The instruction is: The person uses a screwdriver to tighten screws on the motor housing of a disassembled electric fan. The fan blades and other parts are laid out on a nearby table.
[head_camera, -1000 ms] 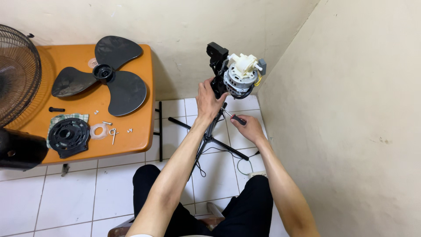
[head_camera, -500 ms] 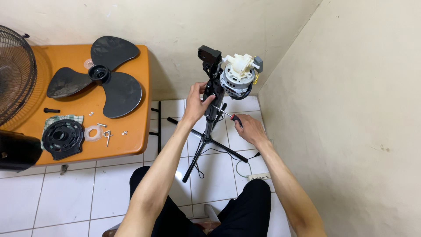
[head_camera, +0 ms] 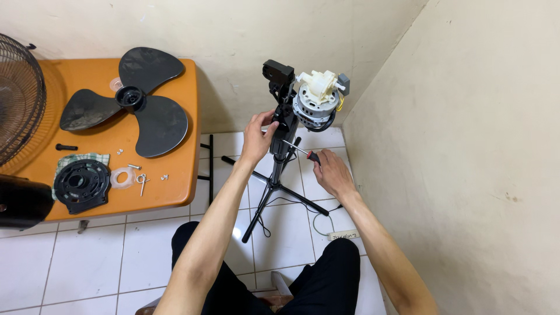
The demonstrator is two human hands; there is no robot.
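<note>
Head view, scene: a seated person in black trousers works on a stripped fan stand (head_camera: 279, 175) in a tiled corner, seen from above.
Left hand: the left hand (head_camera: 256, 137) grips the black neck of the stand just below the motor (head_camera: 314, 105), fingers (head_camera: 269, 119) curled around it and pressed against the housing.
Right hand: the right hand (head_camera: 331, 174) holds a screwdriver (head_camera: 303, 151) by its red-and-black handle, fingers pinching the grip; the shaft points left and up, its tip at the stand's neck beside the left hand.
Motor: bare metal, with a white gearbox (head_camera: 318, 83) on top, it sits tilted at the top of the stand, near the corner where the two cream walls meet.
Stand: black tripod legs splay across the white floor tiles (head_camera: 105, 274); a thin cable (head_camera: 326, 216) loops on the floor beside the right forearm.
Tabletop: an orange tabletop (head_camera: 181, 175) stands to the left, well apart from the stand.
Blade: a black three-blade fan blade (head_camera: 131, 99) lies flat at the back of the tabletop.
Small parts: a round black plastic piece (head_camera: 81, 184) rests on a checked cloth (head_camera: 99, 158) near the front edge; next to it lie a clear ring (head_camera: 122, 177) and a few small screws (head_camera: 165, 176).
Grille: a wire fan grille (head_camera: 20, 99) sits at the far left, partly cut off by the frame.
Left edge: a dark rounded object (head_camera: 23, 201) lies low at the edge; what it is cannot be told.
</note>
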